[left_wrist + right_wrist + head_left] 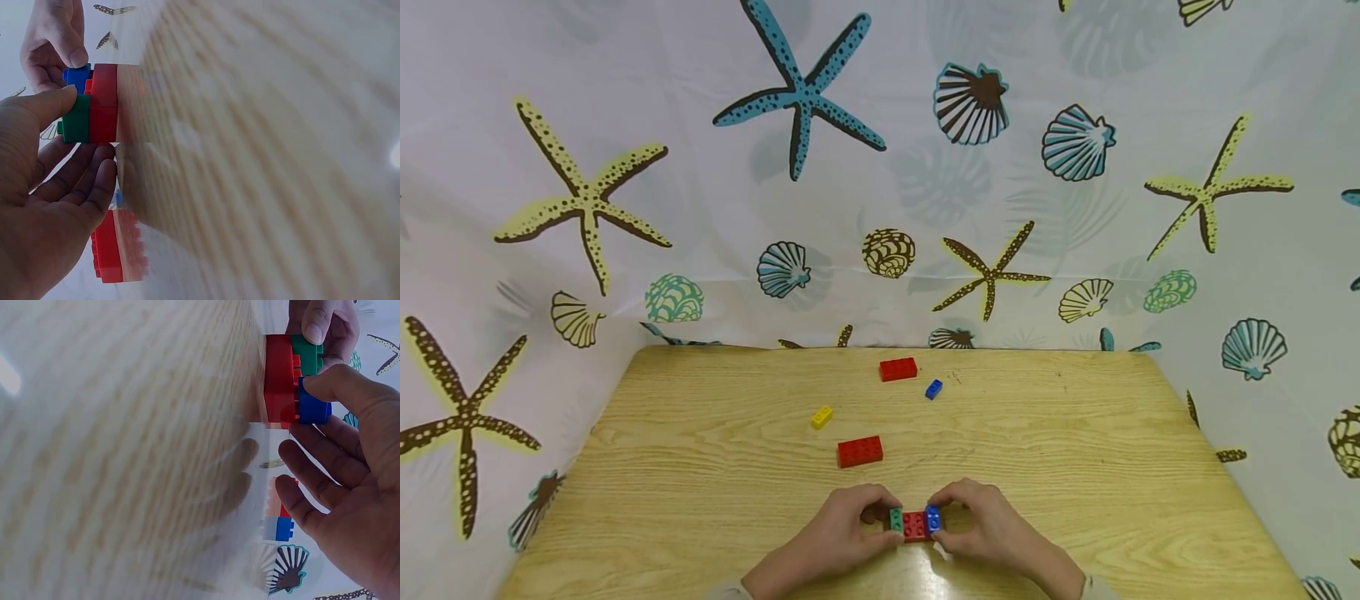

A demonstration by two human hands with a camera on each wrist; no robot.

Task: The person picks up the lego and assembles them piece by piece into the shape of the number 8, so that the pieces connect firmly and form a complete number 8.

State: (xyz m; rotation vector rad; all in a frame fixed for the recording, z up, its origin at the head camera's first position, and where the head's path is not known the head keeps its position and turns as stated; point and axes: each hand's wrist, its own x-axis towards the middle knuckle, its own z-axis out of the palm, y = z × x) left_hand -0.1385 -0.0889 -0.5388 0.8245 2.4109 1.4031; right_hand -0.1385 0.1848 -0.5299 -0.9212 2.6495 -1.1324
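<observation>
The left hand (853, 527) has thumb and fingers clamped on the green brick (897, 520), and the right hand (988, 525) has thumb and index finger pinched on the blue brick (933, 518); the red base brick (914, 527) lies on the table (700, 433), directly between the two sets of fingertips, its long axis running from the left ones to the right ones; the green and blue bricks lie across it, one at each end, with bare studs between; the green brick appears flush, while the right wrist view shows red studs peeping out under the blue brick, so it seems not fully seated; the relation that matters is thus the drop from the blue brick to those studs, right beneath the right fingertips, the nearer hand; beyond the left fingers lie a long red brick (861, 452) and a yellow brick (822, 417), well apart from them.
</observation>
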